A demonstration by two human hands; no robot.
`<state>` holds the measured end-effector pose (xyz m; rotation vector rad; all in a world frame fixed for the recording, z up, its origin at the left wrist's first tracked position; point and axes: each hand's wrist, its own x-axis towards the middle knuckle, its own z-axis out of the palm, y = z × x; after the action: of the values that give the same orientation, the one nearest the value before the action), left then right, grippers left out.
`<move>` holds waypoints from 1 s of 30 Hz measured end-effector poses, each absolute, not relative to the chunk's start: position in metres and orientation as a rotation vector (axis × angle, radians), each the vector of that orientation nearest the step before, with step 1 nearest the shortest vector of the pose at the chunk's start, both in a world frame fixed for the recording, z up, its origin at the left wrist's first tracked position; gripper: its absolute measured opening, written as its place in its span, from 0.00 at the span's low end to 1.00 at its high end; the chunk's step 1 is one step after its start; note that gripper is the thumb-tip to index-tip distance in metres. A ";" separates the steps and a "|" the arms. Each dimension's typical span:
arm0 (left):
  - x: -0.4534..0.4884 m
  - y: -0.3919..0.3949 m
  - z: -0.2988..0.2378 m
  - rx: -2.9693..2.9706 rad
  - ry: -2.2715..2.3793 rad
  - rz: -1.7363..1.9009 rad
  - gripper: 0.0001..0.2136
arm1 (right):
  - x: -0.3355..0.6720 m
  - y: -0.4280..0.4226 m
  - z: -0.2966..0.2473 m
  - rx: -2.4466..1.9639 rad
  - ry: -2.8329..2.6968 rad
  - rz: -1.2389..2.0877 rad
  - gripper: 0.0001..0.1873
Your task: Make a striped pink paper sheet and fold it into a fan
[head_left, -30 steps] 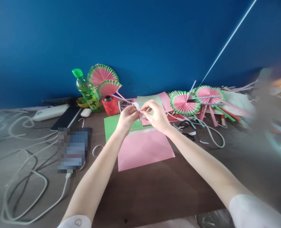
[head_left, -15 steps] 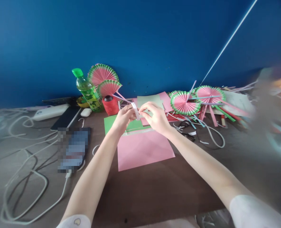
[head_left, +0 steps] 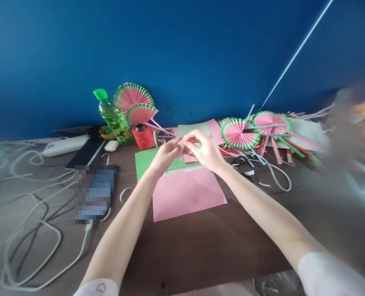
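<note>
My left hand is closed around a narrow whitish roll that looks like tape, mostly hidden by the fingers. The thumb and forefinger of my right hand are pinched together against the left fingertips, at the roll's upper edge. What lies between them is too small to make out. Below both hands is a pink paper sheet, with a green sheet behind it. A pale, shiny strip runs along where the two sheets meet.
Pleated pink-and-green paper fans stand at the right and behind a green-capped bottle. A red cylinder stands nearby. At the left lie a phone and a looping white cable. Paper strips and cords lie at the right.
Both hands have come closer together, and my right fingers now meet the left ones. The white roll has turned and is more covered by the fingers.
</note>
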<state>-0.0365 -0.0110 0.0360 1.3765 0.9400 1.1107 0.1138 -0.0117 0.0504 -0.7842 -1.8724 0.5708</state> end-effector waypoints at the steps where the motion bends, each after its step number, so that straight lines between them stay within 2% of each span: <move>1: -0.036 -0.012 0.037 1.375 0.929 1.105 0.08 | 0.114 -0.012 0.050 -0.795 -1.871 0.586 0.02; 4: -0.035 -0.014 0.040 1.349 0.911 1.096 0.07 | 0.114 -0.016 0.051 -0.831 -1.885 0.582 0.04; 9: -0.038 -0.014 0.043 1.287 0.969 1.129 0.13 | 0.112 -0.024 0.056 -0.899 -1.941 0.565 0.06; 16: -0.047 -0.010 0.040 1.177 0.936 1.169 0.09 | 0.110 -0.029 0.059 -0.791 -1.964 0.690 0.04; 25: -0.047 -0.013 0.047 1.221 0.755 1.000 0.14 | 0.122 -0.021 0.072 -0.763 -1.875 0.376 0.04; 30: -0.037 -0.016 0.044 1.239 0.902 1.044 0.18 | 0.122 -0.022 0.070 -0.816 -1.835 0.424 0.03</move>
<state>-0.0373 -0.0158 0.0443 1.2388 0.9020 1.0444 0.1218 -0.0218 0.0701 -0.8156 -1.8348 0.4239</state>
